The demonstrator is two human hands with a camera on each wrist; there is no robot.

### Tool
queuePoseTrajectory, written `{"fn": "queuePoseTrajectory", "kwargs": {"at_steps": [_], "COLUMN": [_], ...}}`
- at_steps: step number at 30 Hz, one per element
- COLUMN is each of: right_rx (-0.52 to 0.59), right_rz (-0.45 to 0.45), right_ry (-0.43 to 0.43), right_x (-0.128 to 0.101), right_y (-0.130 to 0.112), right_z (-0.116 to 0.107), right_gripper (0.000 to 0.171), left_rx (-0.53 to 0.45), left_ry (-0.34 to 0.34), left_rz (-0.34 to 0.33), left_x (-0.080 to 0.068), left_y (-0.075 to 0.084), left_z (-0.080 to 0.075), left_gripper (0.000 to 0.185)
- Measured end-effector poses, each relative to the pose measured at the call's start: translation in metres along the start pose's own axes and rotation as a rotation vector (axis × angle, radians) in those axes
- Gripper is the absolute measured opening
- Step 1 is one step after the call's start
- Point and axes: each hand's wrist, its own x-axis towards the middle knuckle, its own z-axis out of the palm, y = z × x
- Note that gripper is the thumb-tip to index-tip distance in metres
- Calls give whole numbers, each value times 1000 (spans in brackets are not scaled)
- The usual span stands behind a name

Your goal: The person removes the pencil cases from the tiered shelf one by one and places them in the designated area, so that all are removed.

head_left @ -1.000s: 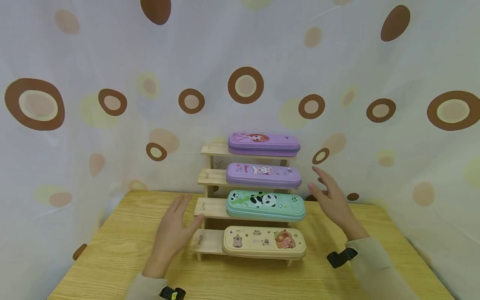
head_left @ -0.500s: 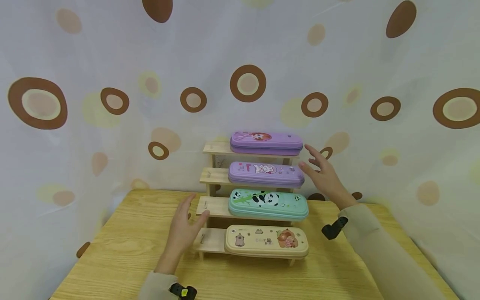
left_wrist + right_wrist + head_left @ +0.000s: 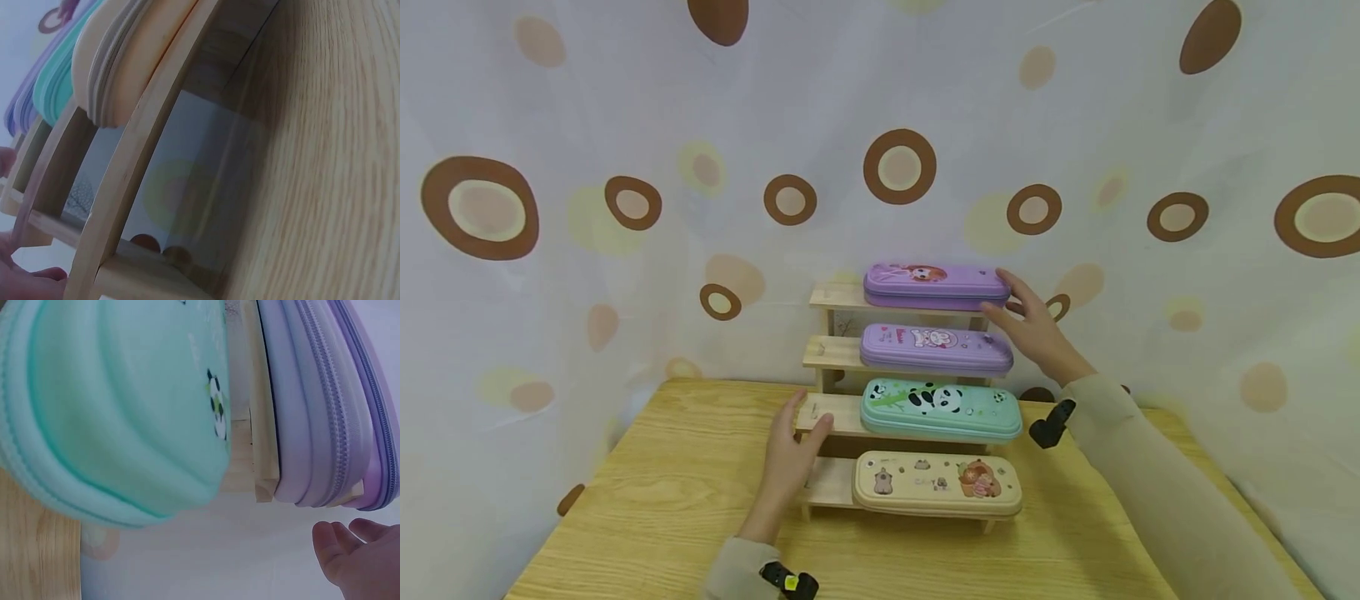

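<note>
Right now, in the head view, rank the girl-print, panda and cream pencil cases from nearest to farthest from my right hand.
1. Girl-print pencil case: topmost, beside your right hand.
2. Panda pencil case: third from top.
3. Cream pencil case: lowest.

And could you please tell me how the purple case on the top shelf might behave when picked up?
The purple case will probably stay stiff, since its lid and sides keep a crisp, rounded shape. Its smooth surface may feel slightly slippery to the right hand. Long, low and lying flat, it seems unlikely to roll.
</note>
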Motion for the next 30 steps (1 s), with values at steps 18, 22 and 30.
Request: {"fn": "queuePoseTrajectory", "kwargs": {"at_steps": [18,22,30], "right_rx": [-126,-129,-87], "right_rz": [-4,-16,-36], "right_ry": [68,140,186], "right_x": [16,15,16], "right_y": [15,14,16], "right_z": [9,9,5], "right_gripper": [68,63,62], "left_rx": [-40,-33,-43], "left_ry": [126,143,192], "left_rz": [-35,-51,-49], "left_x": [-3,-4,-2], "left_y": [-6,-7,-7], "left_z": [22,23,25], "left_gripper": [64,64,65]}}
